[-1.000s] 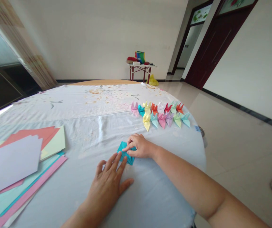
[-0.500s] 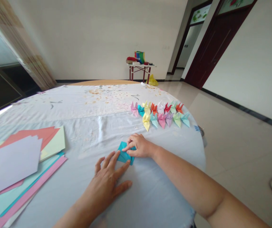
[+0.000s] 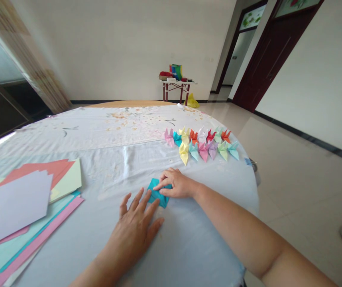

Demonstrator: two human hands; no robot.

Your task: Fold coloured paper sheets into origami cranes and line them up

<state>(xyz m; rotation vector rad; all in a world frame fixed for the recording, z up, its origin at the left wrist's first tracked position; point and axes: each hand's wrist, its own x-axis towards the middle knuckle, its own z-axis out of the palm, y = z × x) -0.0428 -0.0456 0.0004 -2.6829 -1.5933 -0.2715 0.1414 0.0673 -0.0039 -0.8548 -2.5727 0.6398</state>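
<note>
The right hand (image 3: 175,184) rests curled fingers on a folded teal paper (image 3: 158,194), which lies on the tablecloth (image 3: 99,131) just below two rows of origami cranes (image 3: 203,151). The left hand (image 3: 135,227), spread open, sits just beside the paper, apart from the right. A paper stack (image 3: 15,203) lies well left.
</note>
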